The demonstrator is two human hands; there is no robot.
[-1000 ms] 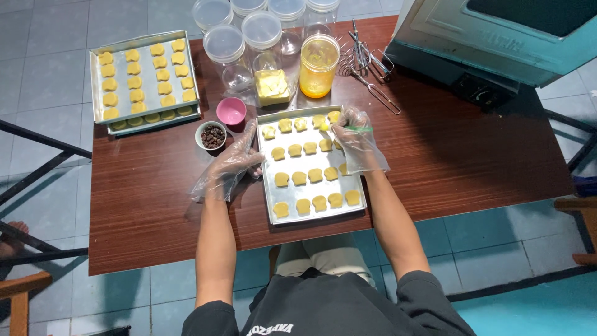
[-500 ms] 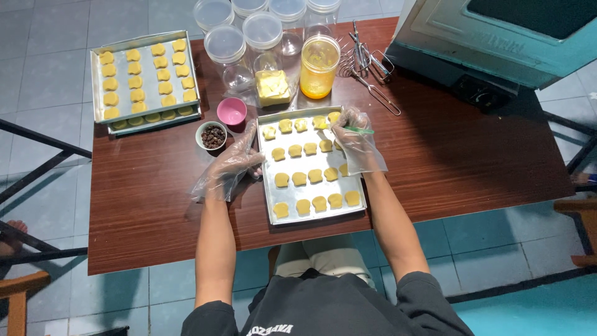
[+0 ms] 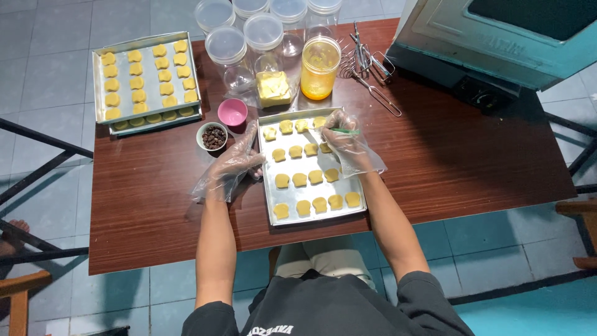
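Observation:
A metal baking tray (image 3: pixel 268 205) with several yellow cookie-dough pieces (image 3: pixel 300 179) lies on the brown table in front of me. My left hand (image 3: pixel 235 163), in a loose clear plastic glove, rests at the tray's left edge. My right hand (image 3: pixel 341 138), also gloved, hovers over the tray's upper right corner and holds a thin green brush (image 3: pixel 346 131) above the top rows of dough.
A second tray (image 3: pixel 99 87) of dough pieces sits at the far left. A small bowl of dark bits (image 3: pixel 212 137), a pink cup (image 3: pixel 232 112), a butter block (image 3: pixel 273 87), a jar of yellow liquid (image 3: pixel 319 67), clear lidded jars (image 3: pixel 226 48), a whisk (image 3: pixel 367 65) and an oven (image 3: pixel 497 37) stand behind.
My right hand with the brush has shifted slightly left and down over the top rows of dough. My left hand stays at the tray's left edge.

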